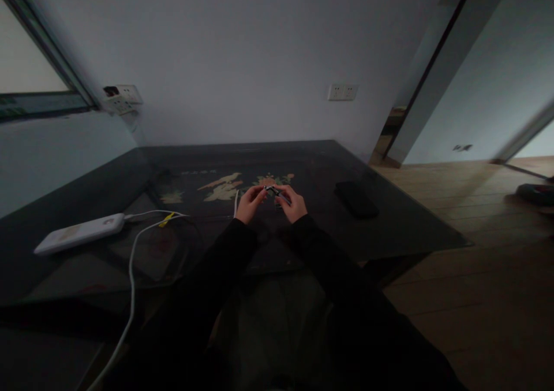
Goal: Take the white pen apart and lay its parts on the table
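Both my hands are raised close together above the dark table (322,166). Between them is a small silver and dark metal piece (272,189), too small to name. My left hand (250,205) is closed, its fingertips pinching the left end. Closed around the right part of the same piece is my right hand (295,204). A thin white strip (236,203) stands out just left of my left hand; whether the hand touches it, I cannot tell. Beneath my right hand a small shiny bit shows, partly hidden.
A white power strip (80,233) lies at the table's left, its white cable (133,264) with a yellow tag (166,219) running off the front edge. A flat black object (356,199) rests at the right. Wall sockets (343,92) are behind; tiled floor lies right.
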Available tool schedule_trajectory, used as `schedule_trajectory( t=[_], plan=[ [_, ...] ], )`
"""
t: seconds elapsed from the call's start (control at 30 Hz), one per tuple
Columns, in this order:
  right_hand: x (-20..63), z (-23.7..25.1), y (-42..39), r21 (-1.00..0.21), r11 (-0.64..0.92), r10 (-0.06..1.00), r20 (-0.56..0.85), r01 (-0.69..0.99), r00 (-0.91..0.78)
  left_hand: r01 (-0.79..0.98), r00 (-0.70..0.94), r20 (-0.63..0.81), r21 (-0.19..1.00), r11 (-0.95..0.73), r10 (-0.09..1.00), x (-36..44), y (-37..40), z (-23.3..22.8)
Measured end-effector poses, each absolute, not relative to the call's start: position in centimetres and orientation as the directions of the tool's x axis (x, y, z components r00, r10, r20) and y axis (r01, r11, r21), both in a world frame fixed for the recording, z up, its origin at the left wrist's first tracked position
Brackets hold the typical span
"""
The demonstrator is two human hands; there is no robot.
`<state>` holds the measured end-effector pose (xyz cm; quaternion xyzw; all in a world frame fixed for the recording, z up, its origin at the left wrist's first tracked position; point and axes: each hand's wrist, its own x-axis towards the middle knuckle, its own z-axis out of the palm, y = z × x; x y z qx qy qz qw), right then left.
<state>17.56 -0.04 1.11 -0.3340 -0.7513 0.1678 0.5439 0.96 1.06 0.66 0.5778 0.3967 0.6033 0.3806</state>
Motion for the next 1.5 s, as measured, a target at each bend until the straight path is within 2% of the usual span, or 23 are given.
schedule_trajectory(
  t=[1.5],
  plan=[
    [17.64,1.0,0.09,-0.587,0.733,0.664,0.726,0.342,-0.178,0.029,-0.019,0.425,0.905,-0.424,0.905,1.12,0.42,1.1]
  ],
)
